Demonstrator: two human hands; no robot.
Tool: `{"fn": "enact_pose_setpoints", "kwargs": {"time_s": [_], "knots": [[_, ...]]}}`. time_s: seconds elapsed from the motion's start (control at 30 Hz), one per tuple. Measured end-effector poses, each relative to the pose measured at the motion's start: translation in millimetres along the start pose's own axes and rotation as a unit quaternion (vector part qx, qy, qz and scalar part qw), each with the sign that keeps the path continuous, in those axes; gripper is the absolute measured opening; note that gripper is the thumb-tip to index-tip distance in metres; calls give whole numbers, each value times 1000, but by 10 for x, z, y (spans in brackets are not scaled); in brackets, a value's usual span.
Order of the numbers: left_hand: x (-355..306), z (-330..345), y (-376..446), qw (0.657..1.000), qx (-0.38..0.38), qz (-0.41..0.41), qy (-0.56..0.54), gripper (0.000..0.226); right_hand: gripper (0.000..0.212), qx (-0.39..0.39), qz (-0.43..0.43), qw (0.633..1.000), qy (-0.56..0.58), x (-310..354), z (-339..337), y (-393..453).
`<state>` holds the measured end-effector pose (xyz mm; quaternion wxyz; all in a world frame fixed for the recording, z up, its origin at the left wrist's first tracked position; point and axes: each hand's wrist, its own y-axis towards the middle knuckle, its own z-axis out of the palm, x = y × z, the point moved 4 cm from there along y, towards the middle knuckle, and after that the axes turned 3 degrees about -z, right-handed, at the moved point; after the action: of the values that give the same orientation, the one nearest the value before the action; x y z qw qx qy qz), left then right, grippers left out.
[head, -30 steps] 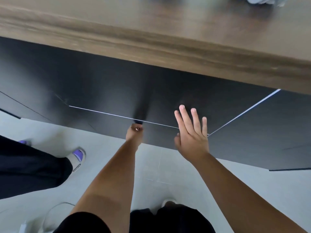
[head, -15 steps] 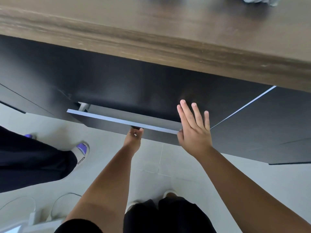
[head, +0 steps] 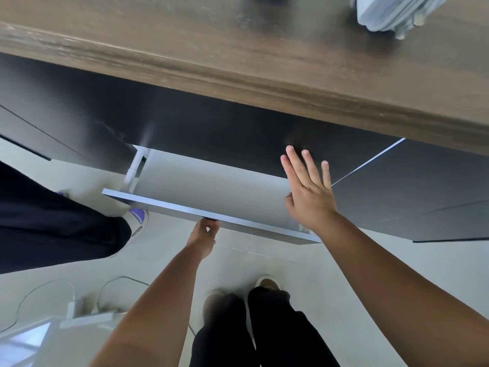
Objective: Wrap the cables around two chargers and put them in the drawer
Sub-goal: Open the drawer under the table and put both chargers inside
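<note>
Far left, another person's dark trouser leg [head: 53, 221] and a purple-and-white shoe [head: 137, 217] stand on the pale floor [head: 330, 287]. Low at the left edge, a white charger [head: 72, 308] with its thin cable [head: 47, 286] looping loose lies on the floor, next to a white surface [head: 87, 320] whose nature I cannot make out.

My left hand [head: 202, 241] reaches under the front edge of the drawer [head: 211, 186]. The fingers curl up against the underside of the front panel, and the grip is closed on that panel's lower lip or a handle there; the exact contact is hidden by the panel itself. The drawer stands pulled out from the dark cabinet [head: 410, 186], its grey inside bare where I can see it, with a white runner showing at its left side.

Below, my own dark trousers and shoes are on the floor.

My right hand [head: 308, 192] is flat and wide open, fingers spread and straight, holding nothing. It is over the right end of the drawer, the fingertips against or just in front of the dark cabinet face above; I cannot tell whether they touch.

Above everything runs the brown wooden worktop [head: 238, 56], with a pale folded bundle [head: 389, 11] at its top right.
</note>
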<state>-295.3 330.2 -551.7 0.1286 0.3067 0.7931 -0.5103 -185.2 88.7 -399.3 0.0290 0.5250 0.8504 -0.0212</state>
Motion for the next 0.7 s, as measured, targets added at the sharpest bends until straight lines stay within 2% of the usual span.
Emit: {"fn": "enact_pose_setpoints", "kwargs": {"time_s": [0.1, 0.2, 0.3, 0.4, 0.5, 0.57, 0.63, 0.7], "knots": [[-26, -48, -106, 997, 17, 30, 68, 32, 85, 13, 6, 999, 49, 8, -170, -65], [-172, -188, -314, 992, 35, 45, 114, 38, 72, -11, 15, 991, 133, 10, -487, -215], [-476, -493, -706, 991, 5, 61, 117, 33, 49, -80, -9, 964, 252, 25, -1024, -447], [-940, -873, -1360, 985, -85, 151, 7, 20, 30, -192, -44, 924, 327, 37, -1833, -684], [-1455, -1343, -2215, 922, -231, 282, -128, 42, 28, -294, -74, 884, 355, -6, -2667, -750], [-1852, -1627, -2739, 858, -305, 386, -147, 36, 29, -347, -69, 864, 357, -88, -3081, -680], [-2303, -1836, -3120, 798, -339, 481, -129, 21, 27, -369, -34, 850, 375, -187, -3319, -526], [-2742, -1966, -3299, 779, -323, 527, -105, 14, 29, -342, 46, 845, 409, -273, -3384, -319]]}}
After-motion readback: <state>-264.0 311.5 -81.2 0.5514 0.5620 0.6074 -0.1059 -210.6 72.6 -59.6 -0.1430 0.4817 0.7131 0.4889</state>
